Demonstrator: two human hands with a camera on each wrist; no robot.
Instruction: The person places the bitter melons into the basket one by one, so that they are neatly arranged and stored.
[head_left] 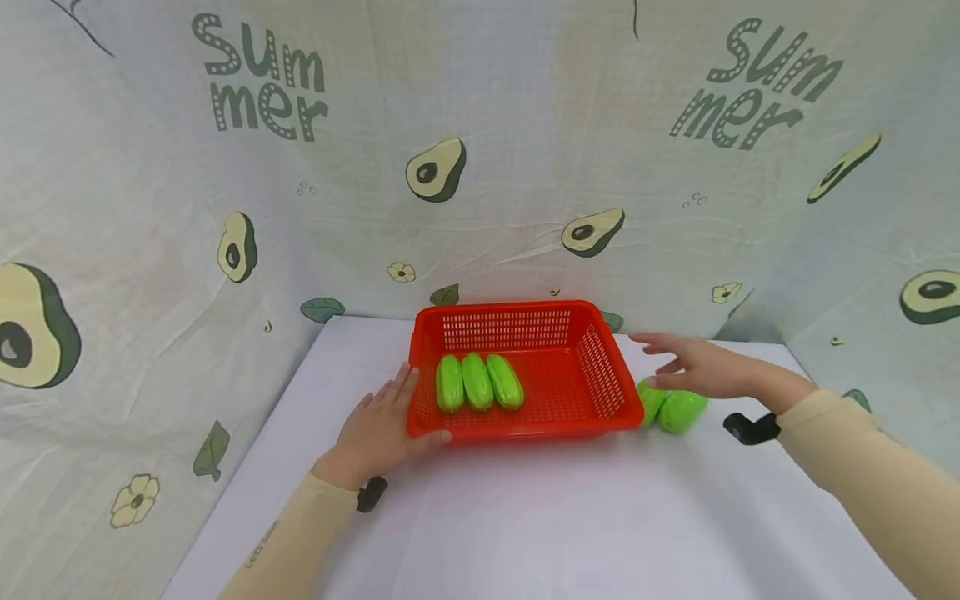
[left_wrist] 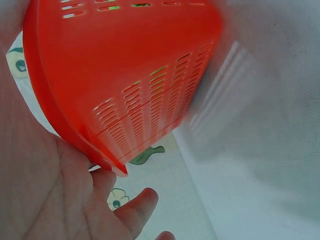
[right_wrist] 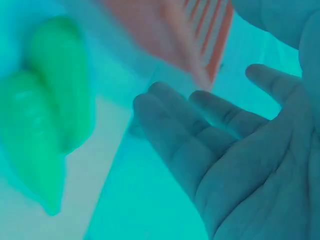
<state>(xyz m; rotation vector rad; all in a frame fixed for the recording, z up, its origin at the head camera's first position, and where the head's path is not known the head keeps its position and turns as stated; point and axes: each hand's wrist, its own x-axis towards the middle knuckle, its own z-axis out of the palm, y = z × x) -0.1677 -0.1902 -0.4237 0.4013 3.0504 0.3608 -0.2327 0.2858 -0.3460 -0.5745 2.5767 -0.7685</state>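
A red plastic basket (head_left: 495,432) holds three long, glossy green vegetables (head_left: 478,382) side by side in its left half. My left hand (head_left: 381,427) lies against the basket's left end, fingers straight along the left rim and thumb at the front corner. In the left wrist view, the palm touches the red rim (left_wrist: 55,120). Over the right side of the table, my right hand (head_left: 701,365) hovers with spread, loosely bent fingers and holds nothing. Just below it lie two more green vegetables (head_left: 682,411), plumper and tapered; the right wrist view shows them (right_wrist: 62,85) apart from the fingers.
The basket stands near the back of a white table (head_left: 510,517). A pale cloth (head_left: 510,108) printed with avocados hangs behind and at both sides. Dark straps (head_left: 752,428) hang at both wrists.
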